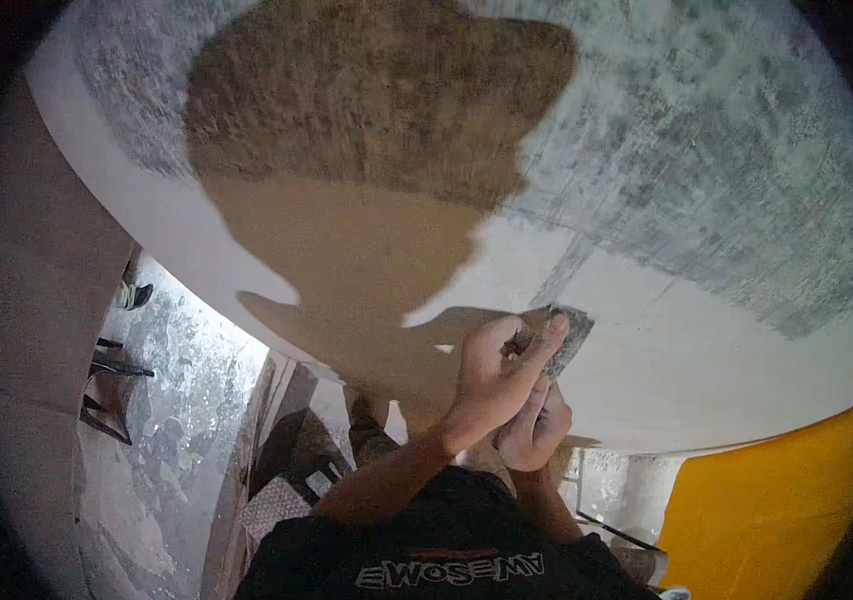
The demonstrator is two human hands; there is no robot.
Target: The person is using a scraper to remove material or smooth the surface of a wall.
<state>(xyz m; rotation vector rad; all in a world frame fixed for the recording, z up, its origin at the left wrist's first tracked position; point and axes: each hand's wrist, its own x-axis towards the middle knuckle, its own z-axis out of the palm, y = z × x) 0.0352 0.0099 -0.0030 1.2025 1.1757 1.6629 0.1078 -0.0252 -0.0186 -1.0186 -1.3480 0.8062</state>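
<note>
A large white sheet (659,345) lies over the work surface before me, with a smudged grey-green area (719,150) across its far part. Near its close edge, my left hand (497,375) and my right hand (539,431) meet around a small, dark grey, flat piece (576,337), whose material I cannot tell. The left thumb presses on top of the piece, and the right fingers pinch its near corner. A dark smeared streak (565,266) runs from the piece towards the smudged area. The shadow of my head and arms covers much of the sheet's middle.
A yellow cloth or sheet (779,495) hangs at the lower right. At the left, beyond the sheet's curved edge, are a worn, stained floor (163,390), a dark metal stand (107,397) and a shoe (137,295). A patterned pad (284,506) is beside my body.
</note>
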